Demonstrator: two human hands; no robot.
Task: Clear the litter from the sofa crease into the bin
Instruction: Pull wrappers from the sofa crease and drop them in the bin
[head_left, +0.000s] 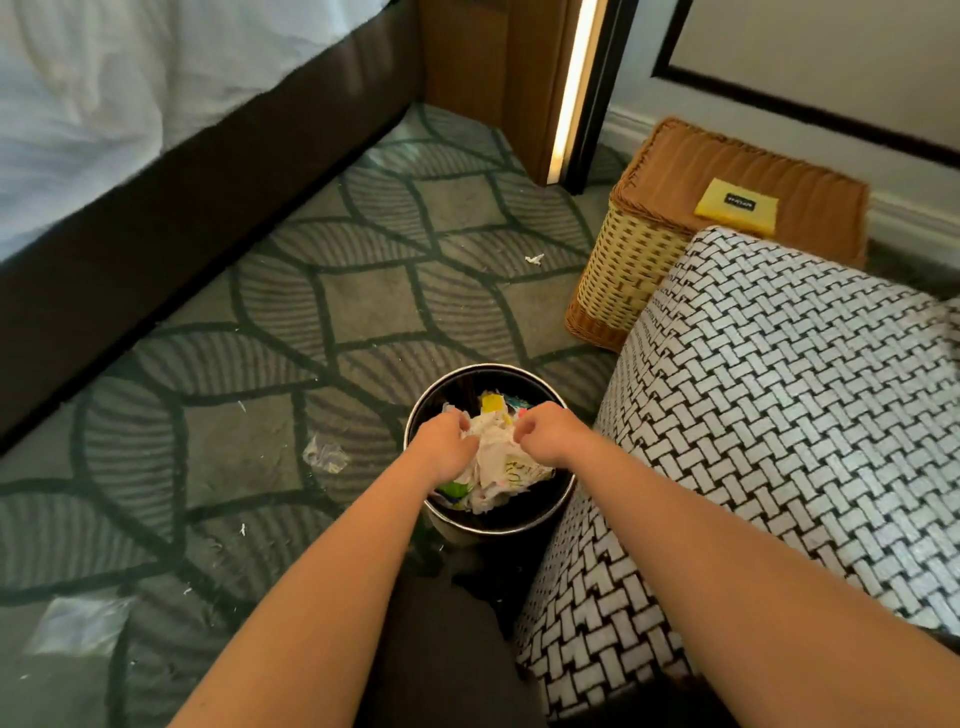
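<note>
The black bin (457, 375) stood upright on the patterned carpet (322, 306), mouth up, just beside the woven black-and-white sofa (779, 415); a wad of crumpled white litter (501, 462) filled its mouth, long axis running from the far rim back toward the person; the left hand (447, 447) and right hand (545, 436) sat close together above it, fingers curled into the paper; a white scrap (534, 259) lay near a wicker basket (623, 270).

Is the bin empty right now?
No, the bin is heaped with paper, which the left hand and the right hand both grip.
</note>
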